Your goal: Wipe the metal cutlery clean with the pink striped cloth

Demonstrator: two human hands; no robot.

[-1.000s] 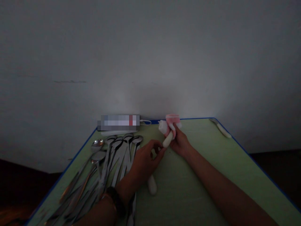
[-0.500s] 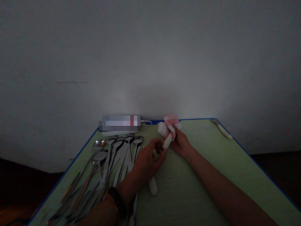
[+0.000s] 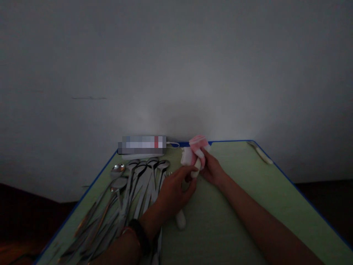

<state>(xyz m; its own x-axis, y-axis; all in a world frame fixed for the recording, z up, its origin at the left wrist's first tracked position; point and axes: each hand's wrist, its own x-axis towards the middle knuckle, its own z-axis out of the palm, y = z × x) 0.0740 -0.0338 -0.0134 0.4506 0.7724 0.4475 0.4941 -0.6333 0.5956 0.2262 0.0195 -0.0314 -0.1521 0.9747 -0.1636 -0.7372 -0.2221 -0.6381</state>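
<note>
My right hand (image 3: 213, 167) is closed on a folded pink and white cloth (image 3: 199, 143), which is wrapped around a piece of cutlery with a white handle (image 3: 196, 170). The cloth hides its head, so I cannot tell what kind it is. Thumb and fingers of my left hand (image 3: 176, 189) grip the handle's lower end. Beneath that hand, fork tines (image 3: 168, 174) and a thick white handle end (image 3: 180, 220) stick out on either side; the hand covers what lies between.
Several metal spoons (image 3: 140, 167) and other long cutlery lie loosely on the left of the green table (image 3: 228, 217). At its back edge stands a blurred-out box-like item (image 3: 142, 145) with a white cord (image 3: 173, 144). Another white-handled utensil (image 3: 261, 154) rests near the right edge, before a grey wall.
My left fingers have closed from beside the handle onto its end. The cloth has shifted slightly left and its folds have changed; the right hand has barely moved.
</note>
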